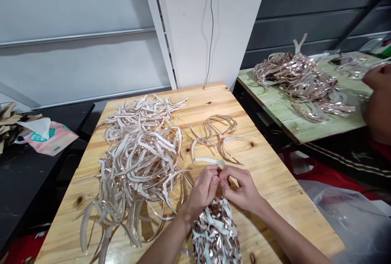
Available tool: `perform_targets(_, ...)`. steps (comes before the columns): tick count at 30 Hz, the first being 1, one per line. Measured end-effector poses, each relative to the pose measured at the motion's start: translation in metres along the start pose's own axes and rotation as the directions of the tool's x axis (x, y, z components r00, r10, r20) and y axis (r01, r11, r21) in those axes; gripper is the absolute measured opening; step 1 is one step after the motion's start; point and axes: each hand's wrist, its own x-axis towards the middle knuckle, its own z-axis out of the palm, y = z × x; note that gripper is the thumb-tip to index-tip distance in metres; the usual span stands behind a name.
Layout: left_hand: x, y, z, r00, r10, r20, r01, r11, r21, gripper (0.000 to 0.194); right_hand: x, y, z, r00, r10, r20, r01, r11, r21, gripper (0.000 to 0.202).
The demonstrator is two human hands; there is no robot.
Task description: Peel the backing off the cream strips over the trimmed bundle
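1. Head view: from my remote seat, taking the hands as the clock's centre and twelve as straight ahead, I see the knotted piece [216,231] at six o'clock, its upper end running up under the fingers, its lower end cut off by the frame.
2. The left hand [203,186] has its thumb pressed against curled fingers; the right hand [241,186] has thumb and forefinger meeting in a pinch. Both appear to grip the pale strip [210,160], whose free end points to eleven o'clock. The fingertips hide exactly what each one holds.
3. I judge the strip light, thin and springy: loose strips [218,129] at twelve o'clock curl on the wooden table [293,211], as does the big pile [143,154] at ten.
4. The shiny rose-gold face looks slippery to me; the matte white face probably grips better. I would pinch close to the end, flat between thumb and forefinger.
5. The knotted piece looks soft and bulky, its short ends sticking out. I would hold it firmly at the top, beside the working point, since tugging one tuft could loosen it.
6. Between one and two o'clock, I see a separate glossy heap [302,80]; a co-worker's hand [378,77] is at two.
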Motion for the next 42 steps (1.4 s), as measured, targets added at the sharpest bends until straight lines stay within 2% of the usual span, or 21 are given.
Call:
perform_targets(4, -0.002, -0.002, 0.006, 0.996, -0.058, -0.062, 0.057, 0.998, -0.023, 0.019, 0.002, -0.001, -0.002, 0.999, 0.042, -0.024, -0.041, 0.998, 0.037, 0.014)
perform_targets(11, 0.002, 0.003, 0.011, 0.963, -0.212, -0.168, 0.201, 0.977, -0.075, 0.022, 0.005, 0.000, -0.005, 0.973, 0.223, -0.065, -0.196, 0.938, 0.288, 0.012)
perform_targets(15, 0.002, 0.002, 0.014, 0.931, -0.321, -0.172, 0.287, 0.937, -0.198, 0.024, 0.003, 0.007, -0.005, 0.938, 0.341, -0.061, -0.272, 0.834, 0.480, 0.012)
perform_targets(19, 0.002, 0.000, 0.018, 0.883, -0.450, -0.130, 0.341, 0.807, -0.482, 0.025, 0.005, 0.013, -0.001, 0.895, 0.440, -0.076, -0.272, 0.672, 0.689, 0.012)
perform_targets(22, 0.003, 0.000, 0.020, 0.859, -0.498, -0.122, 0.344, 0.737, -0.582, 0.025, 0.007, 0.016, 0.001, 0.867, 0.490, -0.086, -0.259, 0.593, 0.762, 0.010)
perform_targets(23, 0.004, 0.001, 0.020, 0.854, -0.502, -0.136, 0.341, 0.738, -0.582, 0.025, 0.008, 0.016, 0.001, 0.867, 0.490, -0.094, -0.266, 0.613, 0.744, 0.011)
perform_targets(25, 0.005, 0.002, 0.019, 0.844, -0.505, -0.181, 0.335, 0.760, -0.557, 0.027, 0.007, 0.016, 0.000, 0.883, 0.453, -0.126, -0.286, 0.730, 0.620, 0.017)
perform_targets(28, 0.006, 0.003, 0.016, 0.839, -0.491, -0.235, 0.343, 0.811, -0.474, 0.029, 0.006, 0.013, -0.001, 0.931, 0.337, -0.139, -0.289, 0.915, 0.282, 0.024)
perform_targets(30, 0.005, 0.004, 0.013, 0.853, -0.460, -0.249, 0.341, 0.850, -0.403, 0.029, 0.006, 0.010, 0.001, 0.950, 0.283, -0.136, -0.275, 0.959, 0.073, 0.022)
perform_targets(32, 0.004, 0.004, 0.011, 0.877, -0.411, -0.249, 0.309, 0.879, -0.364, 0.028, 0.006, 0.007, 0.003, 0.961, 0.239, -0.136, -0.249, 0.967, -0.058, 0.019)
perform_targets(36, 0.006, 0.003, 0.011, 0.929, -0.332, -0.162, 0.254, 0.893, -0.371, 0.028, 0.004, 0.005, 0.007, 0.988, 0.135, -0.069, -0.143, 0.983, -0.116, 0.015)
perform_targets(40, 0.011, 0.003, 0.014, 0.898, -0.433, -0.077, 0.387, 0.862, -0.327, 0.024, 0.003, 0.008, 0.008, 0.982, 0.174, -0.070, -0.178, 0.982, -0.062, 0.019)
perform_targets(42, 0.013, 0.003, 0.014, 0.893, -0.448, -0.039, 0.409, 0.846, -0.342, 0.028, 0.003, 0.010, 0.008, 0.971, 0.220, -0.095, -0.221, 0.975, 0.005, 0.023)
